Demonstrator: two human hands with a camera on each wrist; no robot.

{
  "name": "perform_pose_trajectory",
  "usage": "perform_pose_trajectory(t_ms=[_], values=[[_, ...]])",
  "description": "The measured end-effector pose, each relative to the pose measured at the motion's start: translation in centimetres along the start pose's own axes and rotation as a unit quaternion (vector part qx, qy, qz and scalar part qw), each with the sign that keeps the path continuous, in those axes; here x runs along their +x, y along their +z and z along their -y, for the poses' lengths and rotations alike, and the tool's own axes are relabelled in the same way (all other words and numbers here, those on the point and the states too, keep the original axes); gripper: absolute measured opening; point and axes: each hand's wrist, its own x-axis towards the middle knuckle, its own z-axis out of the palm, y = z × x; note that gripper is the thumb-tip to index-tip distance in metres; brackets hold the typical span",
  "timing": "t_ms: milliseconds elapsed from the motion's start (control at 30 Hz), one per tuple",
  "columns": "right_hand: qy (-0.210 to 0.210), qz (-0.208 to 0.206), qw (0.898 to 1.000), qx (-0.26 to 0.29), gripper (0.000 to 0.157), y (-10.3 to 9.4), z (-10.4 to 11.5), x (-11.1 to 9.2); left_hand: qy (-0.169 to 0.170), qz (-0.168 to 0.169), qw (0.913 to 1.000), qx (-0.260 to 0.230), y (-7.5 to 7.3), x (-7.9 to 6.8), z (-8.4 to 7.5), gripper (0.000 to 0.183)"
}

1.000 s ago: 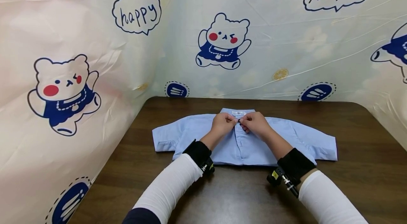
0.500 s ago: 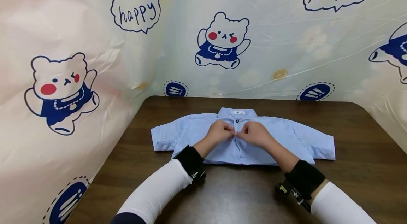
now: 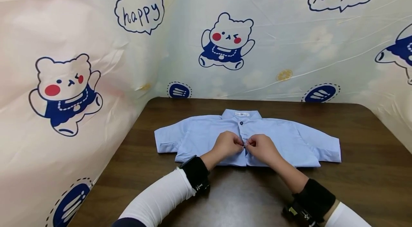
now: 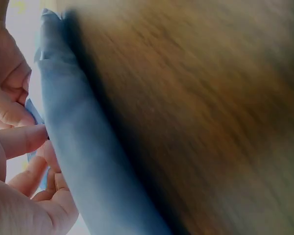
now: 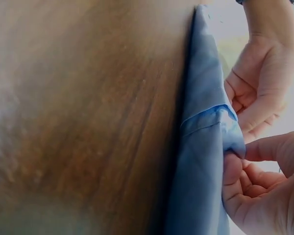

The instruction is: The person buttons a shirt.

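A light blue short-sleeved shirt [image 3: 286, 134] lies front up, its lower part tucked or folded under. Low on the front placket, my left hand [image 3: 226, 144] pinches the fabric with thumb and fingertip at a small dark button, mostly hidden by the fingers. Opposite it, my right hand [image 3: 262, 147] pinches the placket's edge; in the right wrist view a lifted flap of the shirt [image 5: 232, 134] sits between that thumb and fingers. The fingertips of both hands nearly meet. Higher up, a dark button [image 3: 241, 123] shows just below the collar [image 3: 226, 113].
The shirt rests on a dark brown wooden table [image 3: 128, 184] with rounded far corners. A pale curtain [image 3: 180, 40] printed with bears and lettering hangs behind and at the left. Each wrist wears a black strap [image 3: 194, 173] carrying a small camera.
Both hands have moved down the placket from the collar, past the middle, to a lower spot. The top button, earlier between the fingers, is now uncovered.
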Motion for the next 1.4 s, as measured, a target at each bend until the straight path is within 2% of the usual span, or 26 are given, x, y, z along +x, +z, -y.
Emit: perform_pose_trajectory(t_ms=[100,200,267,333,400,467,800,900,1033,1133,1333,1400], values=[[0.001,-0.004,1.0,0.025,0.009,0.0,-0.3,0.0,-0.016,-0.006,0.9995,-0.025,0.1,0.0,0.0,0.003],[0.006,-0.009,0.999,0.039,0.008,0.1,-0.4,-0.1,-0.057,-0.004,0.9938,-0.096,0.2,-0.1,0.0,0.004],[0.012,-0.011,0.999,0.046,0.008,0.1,-0.4,-0.1,-0.092,-0.003,0.9833,-0.157,0.4,-0.1,0.1,0.004],[0.019,-0.009,0.998,0.055,0.008,0.1,-0.4,-0.1,-0.124,-0.004,0.9691,-0.213,0.6,-0.1,0.2,0.005],[0.023,-0.007,0.998,0.062,0.008,0.0,-0.4,-0.1,-0.144,-0.008,0.958,-0.248,0.7,-0.1,0.3,0.006],[0.029,-0.006,0.997,0.072,0.008,0.0,-0.4,-0.1,-0.154,-0.011,0.9513,-0.267,0.8,-0.1,0.4,0.006],[0.056,0.008,0.989,0.139,0.01,0.2,-0.9,-0.2,-0.143,-0.032,0.9505,-0.274,1.2,-0.3,0.4,0.007],[0.037,0.001,0.992,0.124,0.006,0.3,-1.0,-0.2,-0.153,-0.042,0.936,-0.315,1.3,-0.4,0.3,0.007],[0.018,-0.014,0.995,0.092,0.007,0.4,-1.0,-0.2,-0.168,-0.052,0.9086,-0.379,1.2,-0.5,-0.1,0.009],[0.01,-0.023,0.996,0.081,0.008,0.5,-0.9,-0.3,-0.166,-0.061,0.9098,-0.376,1.2,-0.6,-0.3,0.008],[0.011,-0.019,0.997,0.08,0.008,0.7,-0.5,-0.4,-0.15,-0.08,0.9392,-0.298,1.4,-0.8,-0.1,0.004],[0.019,-0.019,0.996,0.083,0.008,0.8,-0.5,-0.5,-0.141,-0.084,0.9463,-0.278,1.4,-0.9,0.0,0.006]])
